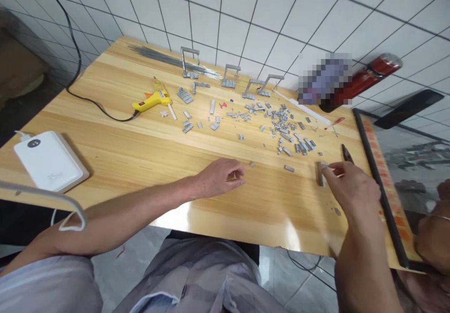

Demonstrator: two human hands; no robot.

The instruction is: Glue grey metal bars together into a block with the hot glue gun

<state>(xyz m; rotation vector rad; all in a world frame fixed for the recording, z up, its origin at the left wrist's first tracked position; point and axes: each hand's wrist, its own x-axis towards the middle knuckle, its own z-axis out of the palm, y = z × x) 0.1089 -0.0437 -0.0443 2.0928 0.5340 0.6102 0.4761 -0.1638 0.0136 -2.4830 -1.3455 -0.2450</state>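
Observation:
My left hand (222, 177) rests near the middle of the table's front part, its fingers curled with thumb and fingertips close together; whatever may be between them is too small to make out. At the right, my right hand (346, 181) pinches a small grey block (321, 174) at the tabletop. A small grey piece (252, 164) lies just right of my left hand, and another grey piece (289, 168) lies between the hands. Beyond them many small grey pieces (281, 120) are scattered. Several grey frame shapes (230, 76) stand along the back.
A yellow glue gun (153, 101) with a black cable lies back left, a white power bank (51, 160) at the left. Thin rods (161, 57) lie along the wall. At the right are a red bottle (367, 80), dark pliers (347, 153) and a black-framed panel (379, 186).

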